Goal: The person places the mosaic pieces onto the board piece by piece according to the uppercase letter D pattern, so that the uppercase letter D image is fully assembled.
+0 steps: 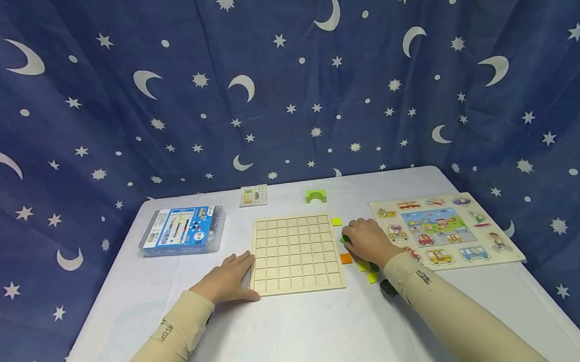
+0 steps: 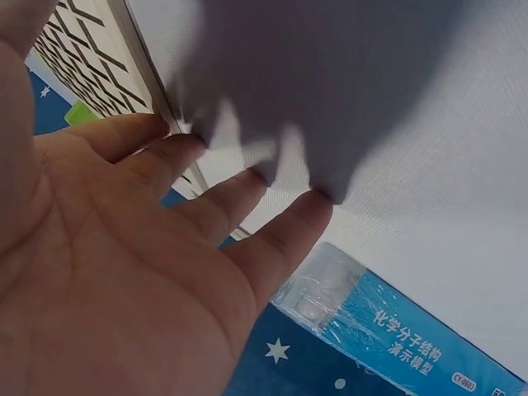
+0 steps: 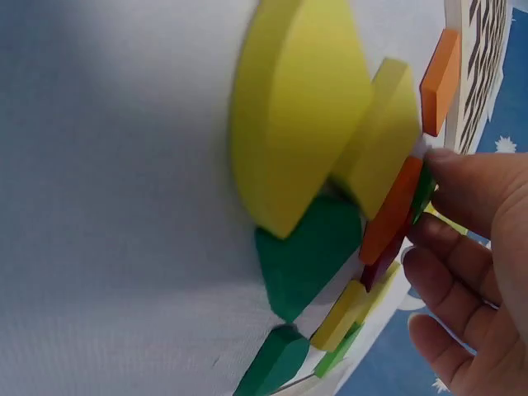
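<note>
Backdrop: dark blue curtain point(image 1: 277, 23) with white moons and stars, hung behind a table under a white cloth point(image 1: 292, 340).
Grid board: pale wooden board point(image 1: 296, 254), flat mid-table between the two hands, presumably put there so both can reach it.
Left hand: left hand point(image 1: 228, 279) at the board's left edge, thumb by the near corner; fingers stretched and apart, clamped on nothing. Looks like a brace against sliding.
Right hand: right hand point(image 1: 370, 241) over the loose blocks, right of the board; thumb and index finger pinch a green block point(image 3: 424, 191), other fingers loosely bent. Tip grip probably suits a small piece among close neighbours.
Loose blocks: orange block point(image 1: 346, 259) just beside the board's right edge; yellow tile point(image 1: 336, 221) farther back along that edge; large yellow block point(image 3: 289, 115) and dark green block point(image 3: 309, 256) bunched under the hand. Likely kept there for short reaches.
Far side: pattern card point(image 1: 253, 196) lying face up behind the board, readable from the seat; green arch block point(image 1: 315, 196) to its right.
Sides: plastic-cased box point(image 1: 184, 232) on the left, vehicle puzzle board point(image 1: 513, 255) on the right, both apparently parked out of the way.
</note>
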Motion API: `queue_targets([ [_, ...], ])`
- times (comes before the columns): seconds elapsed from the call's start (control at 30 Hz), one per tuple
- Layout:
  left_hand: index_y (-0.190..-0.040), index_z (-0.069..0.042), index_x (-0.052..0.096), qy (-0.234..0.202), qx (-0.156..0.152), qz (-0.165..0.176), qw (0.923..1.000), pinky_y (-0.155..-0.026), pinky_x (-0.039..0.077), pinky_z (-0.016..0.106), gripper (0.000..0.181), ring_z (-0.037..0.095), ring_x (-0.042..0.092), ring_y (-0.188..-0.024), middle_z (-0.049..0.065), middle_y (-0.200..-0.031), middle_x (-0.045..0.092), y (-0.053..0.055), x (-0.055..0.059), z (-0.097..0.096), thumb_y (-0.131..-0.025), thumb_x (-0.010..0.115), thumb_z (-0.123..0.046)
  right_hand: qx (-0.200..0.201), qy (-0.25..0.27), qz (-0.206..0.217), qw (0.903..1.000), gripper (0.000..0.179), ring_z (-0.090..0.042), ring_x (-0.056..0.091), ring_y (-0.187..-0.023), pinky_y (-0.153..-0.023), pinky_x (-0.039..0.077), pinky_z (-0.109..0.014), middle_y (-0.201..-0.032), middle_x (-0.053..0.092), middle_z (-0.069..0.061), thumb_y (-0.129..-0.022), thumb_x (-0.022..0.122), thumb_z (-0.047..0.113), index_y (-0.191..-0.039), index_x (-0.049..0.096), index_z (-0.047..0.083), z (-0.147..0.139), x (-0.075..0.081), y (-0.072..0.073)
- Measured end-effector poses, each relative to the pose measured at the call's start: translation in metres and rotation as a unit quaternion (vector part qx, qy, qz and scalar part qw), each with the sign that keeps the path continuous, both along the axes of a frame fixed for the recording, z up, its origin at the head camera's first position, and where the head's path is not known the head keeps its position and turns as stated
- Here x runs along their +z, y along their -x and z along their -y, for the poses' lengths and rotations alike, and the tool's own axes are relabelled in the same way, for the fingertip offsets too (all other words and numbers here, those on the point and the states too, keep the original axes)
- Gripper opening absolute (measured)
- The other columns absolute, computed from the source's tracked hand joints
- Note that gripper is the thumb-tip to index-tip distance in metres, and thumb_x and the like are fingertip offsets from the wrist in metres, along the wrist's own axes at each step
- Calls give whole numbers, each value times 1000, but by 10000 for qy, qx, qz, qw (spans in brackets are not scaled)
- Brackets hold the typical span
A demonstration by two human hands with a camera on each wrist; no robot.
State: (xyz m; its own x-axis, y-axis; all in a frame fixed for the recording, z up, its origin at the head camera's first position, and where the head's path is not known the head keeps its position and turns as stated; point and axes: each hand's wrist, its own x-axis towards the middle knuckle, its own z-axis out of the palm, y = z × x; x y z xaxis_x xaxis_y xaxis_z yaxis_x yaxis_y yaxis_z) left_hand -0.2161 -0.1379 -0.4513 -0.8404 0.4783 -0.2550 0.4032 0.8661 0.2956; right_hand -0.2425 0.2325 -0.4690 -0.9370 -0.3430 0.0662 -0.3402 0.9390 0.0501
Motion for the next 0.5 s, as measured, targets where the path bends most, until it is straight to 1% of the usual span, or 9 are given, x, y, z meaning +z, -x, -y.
queue_targets([
  [0.1,-150,-3,40,-22,-69,-31,10000,-108,31,65,103,46,28,-144,16,-158,34,1,0,0,-72,81,-55,-100,42,7,9999,24,-23,61,-85,-83,50,-43,-93,68,-4,-89,75,28,-105,71,10,2,-1,1],
  [0.2,-150,-3,41,-70,-108,-56,9999,-111,31,61,102,43,28,-145,15,-158,34,3,1,-1,-72,81,-55,-169,117,-59,9998,24,-23,60,-85,-84,49,-43,-90,66,-4,-90,74,26,-106,70,8,2,0,4],
  [0.3,-149,-2,42,-122,-127,-72,9998,-111,31,60,101,42,29,-145,16,-158,35,4,1,-2,-72,82,-54,-141,271,-198,9993,24,-23,61,-87,-86,49,-43,-93,66,-5,-91,73,25,-108,70,8,6,4,8],
  [0.4,-149,-2,42,-120,-85,-50,9999,-112,31,60,102,42,29,-145,16,-157,35,4,1,-3,-71,83,-53,101,431,-305,9986,23,-22,62,-91,-88,49,-42,-97,67,-3,-91,73,25,-110,70,10,15,8,15],
  [0.5,-149,-2,41,-113,5,20,9999,-112,30,60,103,41,28,-145,15,-158,35,2,1,-3,-70,83,-53,523,539,-323,9967,21,-20,62,-93,-87,50,-40,-99,68,-1,-91,74,24,-108,70,12,32,11,23],
])
